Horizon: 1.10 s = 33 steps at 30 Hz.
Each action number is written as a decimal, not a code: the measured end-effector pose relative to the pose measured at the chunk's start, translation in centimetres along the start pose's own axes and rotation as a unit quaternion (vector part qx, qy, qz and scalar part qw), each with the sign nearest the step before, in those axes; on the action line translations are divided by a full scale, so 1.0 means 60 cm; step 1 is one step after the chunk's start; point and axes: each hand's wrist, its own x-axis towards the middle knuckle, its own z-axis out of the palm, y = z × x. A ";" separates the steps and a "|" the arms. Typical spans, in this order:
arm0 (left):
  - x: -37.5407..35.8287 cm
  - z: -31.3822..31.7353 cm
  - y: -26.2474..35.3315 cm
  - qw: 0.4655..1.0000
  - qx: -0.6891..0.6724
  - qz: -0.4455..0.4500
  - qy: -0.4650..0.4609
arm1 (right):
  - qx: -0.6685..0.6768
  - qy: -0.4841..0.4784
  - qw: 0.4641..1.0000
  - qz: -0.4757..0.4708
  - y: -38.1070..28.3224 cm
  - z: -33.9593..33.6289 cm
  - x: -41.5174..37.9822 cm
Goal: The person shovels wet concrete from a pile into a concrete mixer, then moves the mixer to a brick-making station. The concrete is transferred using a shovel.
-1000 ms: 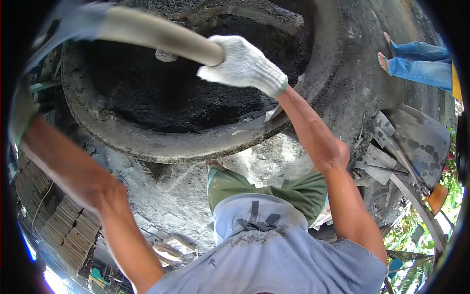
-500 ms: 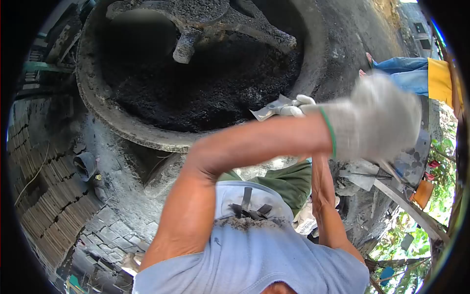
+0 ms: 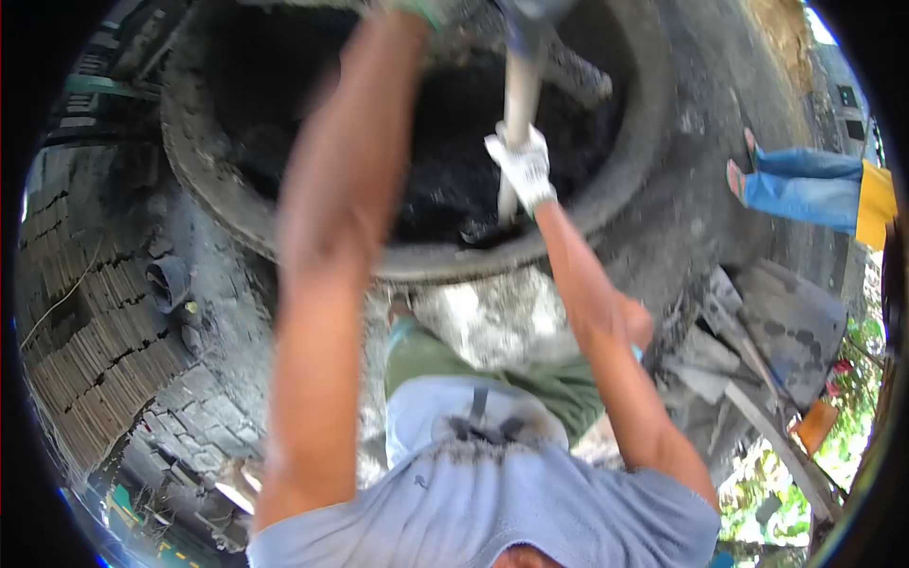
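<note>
My right hand (image 3: 525, 168), in a white knitted glove, is closed around a long pale pole (image 3: 522, 90) above a large round pan (image 3: 218, 204). The pole's lower end meets the dark, coarse mix (image 3: 436, 204) in the pan. At its upper end is a blurred blue-grey part (image 3: 538, 11), cut off by the top edge, whose kind I cannot make out. My left arm reaches far forward over the pan. The green-cuffed glove of my left hand (image 3: 431, 9) shows only partly at the top edge, smeared by motion, with its fingers hidden.
Crusted metal mixer arms (image 3: 578, 74) lie across the pan. A person in jeans (image 3: 805, 180) stands at the right. Boards and a metal sheet (image 3: 786, 312) lie on the right side. Stacked thin tiles (image 3: 95, 350) and a dark tube-shaped piece (image 3: 169, 284) are at the left.
My left hand has swung from the right side to the far top edge. My right hand has moved left and forward, and the pole it grips now shows upright over the pan.
</note>
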 end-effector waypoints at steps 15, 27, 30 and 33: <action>-0.306 0.327 0.259 0.915 0.228 0.270 -0.192 | 0.207 0.126 0.939 0.245 -0.075 -0.169 -0.347; -0.238 0.094 0.244 0.980 0.119 0.158 0.029 | 0.145 -0.004 0.988 0.051 -0.250 -0.169 -0.222; -0.275 0.094 0.274 0.982 0.155 0.108 -0.017 | 0.171 0.131 0.973 0.081 -0.395 -0.236 -0.242; -0.306 0.115 0.289 0.987 0.113 0.100 -0.061 | 0.054 0.216 0.967 -0.122 -0.504 -0.318 -0.236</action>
